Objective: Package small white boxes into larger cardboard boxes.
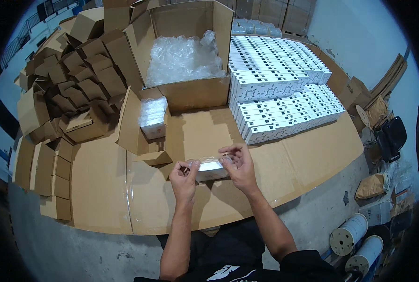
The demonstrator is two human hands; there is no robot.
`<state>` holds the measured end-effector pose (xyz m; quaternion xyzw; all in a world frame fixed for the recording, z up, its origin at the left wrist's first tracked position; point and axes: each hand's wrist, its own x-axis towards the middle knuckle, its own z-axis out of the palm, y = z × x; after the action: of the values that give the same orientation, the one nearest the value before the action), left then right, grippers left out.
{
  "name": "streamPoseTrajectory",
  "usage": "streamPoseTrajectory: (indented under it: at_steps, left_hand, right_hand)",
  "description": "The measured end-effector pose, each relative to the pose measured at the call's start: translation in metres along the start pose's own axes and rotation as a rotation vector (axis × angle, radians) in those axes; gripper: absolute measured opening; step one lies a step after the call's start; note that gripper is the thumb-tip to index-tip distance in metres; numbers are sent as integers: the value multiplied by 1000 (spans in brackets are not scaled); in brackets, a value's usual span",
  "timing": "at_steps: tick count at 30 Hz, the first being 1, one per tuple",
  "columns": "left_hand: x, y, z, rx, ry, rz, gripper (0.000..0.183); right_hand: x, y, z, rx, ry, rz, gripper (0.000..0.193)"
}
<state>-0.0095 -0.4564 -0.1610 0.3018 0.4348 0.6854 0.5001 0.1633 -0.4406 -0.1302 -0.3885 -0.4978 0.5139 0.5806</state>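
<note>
Over the cardboard-covered table, a small white box is held between my two hands. Clear plastic film lies along its upper edge. My left hand pinches the left end with thumb and fingers. At the right end, my right hand has its thumb on the box top and its fingers curled by the film. Just beyond my left hand stands an open small carton. Several plastic-wrapped white boxes fill its far part.
A large open carton of clear plastic bags stands at the back. Stacked flat white boxes rise at the right. Empty brown cartons are piled at the left. Cable spools sit on the floor, right.
</note>
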Motion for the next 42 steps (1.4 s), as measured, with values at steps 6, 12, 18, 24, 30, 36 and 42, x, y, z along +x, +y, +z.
streamPoseTrajectory:
  at_steps: [6, 12, 18, 24, 30, 36, 42]
  left_hand:
    - [3, 7, 11, 29, 0, 80, 27]
    - [4, 19, 8, 225, -159, 208, 23]
    - [13, 41, 0, 637, -440, 352, 18]
    - [12, 40, -7, 500, -498, 56, 25]
    - [15, 29, -12, 500, -458, -92, 27]
    - [10, 24, -11, 558, -399, -24, 33]
    - [-35, 24, -10, 906, -218, 364, 50]
  right_hand:
    - [0, -12, -23, -483, -292, -484, 37]
    - [-4, -8, -17, -472, -215, -125, 29]
    - [-1, -7, -19, -423, -254, -64, 29]
    - [0, -18, -16, -508, -235, -6, 26]
    - [14, -39, -23, -678, -392, -111, 24]
    - [16, -36, -20, -602, -376, -131, 21]
    - [36, -6, -31, -308, -228, 1, 22]
